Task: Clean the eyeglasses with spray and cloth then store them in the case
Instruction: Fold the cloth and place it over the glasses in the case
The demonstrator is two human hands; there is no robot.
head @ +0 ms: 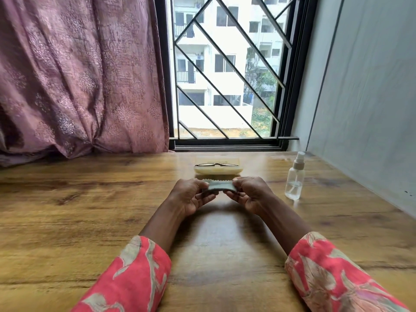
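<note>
A small grey cloth [220, 186] with a zigzag edge is stretched between my two hands above the wooden table [90, 210]. My left hand [191, 195] pinches its left end and my right hand [249, 194] pinches its right end. Just beyond the cloth stands an open cream-coloured case [218, 170] with its lid tipped back. The dark-rimmed eyeglasses [216, 164] lie inside the case. A clear spray bottle [295, 179] with a white nozzle stands upright to the right of my right hand, a little liquid in its bottom.
A purple patterned curtain [78, 75] hangs at the table's far left edge. A barred window [225, 70] is straight ahead behind the case. A grey wall [364, 97] borders the table's right side, close to the bottle.
</note>
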